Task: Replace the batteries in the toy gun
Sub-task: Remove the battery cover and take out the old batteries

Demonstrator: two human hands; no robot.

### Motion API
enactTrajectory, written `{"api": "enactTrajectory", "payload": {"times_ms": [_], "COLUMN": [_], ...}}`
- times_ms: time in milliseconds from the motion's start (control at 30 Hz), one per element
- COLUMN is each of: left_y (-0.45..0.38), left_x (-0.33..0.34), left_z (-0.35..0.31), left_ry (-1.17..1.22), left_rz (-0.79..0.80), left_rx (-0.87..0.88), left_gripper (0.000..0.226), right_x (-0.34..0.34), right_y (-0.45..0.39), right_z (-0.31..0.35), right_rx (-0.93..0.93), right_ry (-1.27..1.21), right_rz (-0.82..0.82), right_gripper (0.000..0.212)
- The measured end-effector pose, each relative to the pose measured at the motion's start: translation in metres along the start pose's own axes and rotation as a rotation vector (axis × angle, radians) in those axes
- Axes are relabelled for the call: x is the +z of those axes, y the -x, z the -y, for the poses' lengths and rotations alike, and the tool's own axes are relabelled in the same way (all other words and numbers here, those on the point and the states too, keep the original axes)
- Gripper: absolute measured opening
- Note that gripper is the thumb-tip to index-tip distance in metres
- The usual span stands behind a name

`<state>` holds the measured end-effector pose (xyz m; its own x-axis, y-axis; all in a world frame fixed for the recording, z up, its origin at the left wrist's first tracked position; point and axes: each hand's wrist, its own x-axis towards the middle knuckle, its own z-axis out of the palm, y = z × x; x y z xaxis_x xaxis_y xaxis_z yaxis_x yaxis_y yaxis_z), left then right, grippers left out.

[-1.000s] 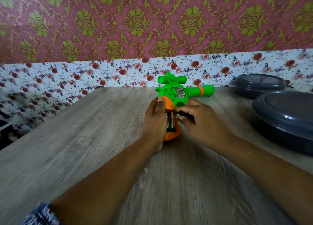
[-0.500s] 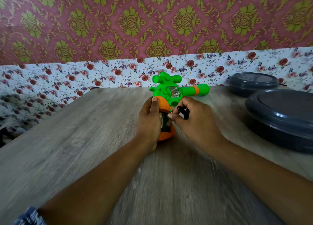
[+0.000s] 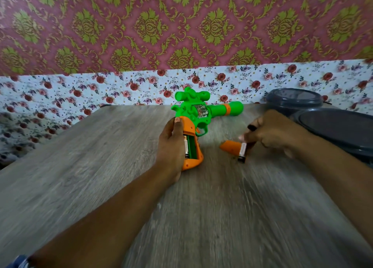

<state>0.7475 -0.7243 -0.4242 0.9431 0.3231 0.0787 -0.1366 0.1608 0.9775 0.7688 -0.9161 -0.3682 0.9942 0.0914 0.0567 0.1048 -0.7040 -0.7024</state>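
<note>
Toy gun (image 3: 198, 111) held by left hand (image 3: 171, 146); right-hand fingers (image 3: 245, 137) pinch battery (image 3: 242, 152).

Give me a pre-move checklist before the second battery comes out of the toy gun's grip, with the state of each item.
1. Toy gun steadied: ok, left hand holds the orange grip against the table.
2. Compartment open: ok, cover lies off on the table.
3. Battery left in compartment: ok, one visible beside an empty green slot.
4. Right hand free: not ok, it pinches a removed battery.
5. Dark object at the right hand's top: cannot tell what it is.
6. Fresh batteries at hand: cannot tell, none visible.
</note>
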Motion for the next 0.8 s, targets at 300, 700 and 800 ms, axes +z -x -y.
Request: {"api": "enactTrajectory", "payload": {"times_ms": [300, 700, 800], "left_y": [0.000, -0.001, -0.001], "left_x": [0.000, -0.001, 0.000], "left_z": [0.001, 0.001, 0.001], "left_ry": [-0.018, -0.017, -0.020], "left_rz": [0.000, 0.025, 0.006], "left_rx": [0.005, 0.021, 0.030], "left_gripper": [0.035, 0.026, 0.033], "right_x": [0.003, 0.012, 0.026], "right_y": [-0.005, 0.002, 0.020], "right_z": [-0.017, 0.012, 0.028], "right_rx": [0.154, -0.325, -0.471], "right_ry": [0.185, 0.161, 0.016], "right_rz": [0.012, -0.168, -0.160], "right_gripper": [0.026, 0.044, 0.041]}}
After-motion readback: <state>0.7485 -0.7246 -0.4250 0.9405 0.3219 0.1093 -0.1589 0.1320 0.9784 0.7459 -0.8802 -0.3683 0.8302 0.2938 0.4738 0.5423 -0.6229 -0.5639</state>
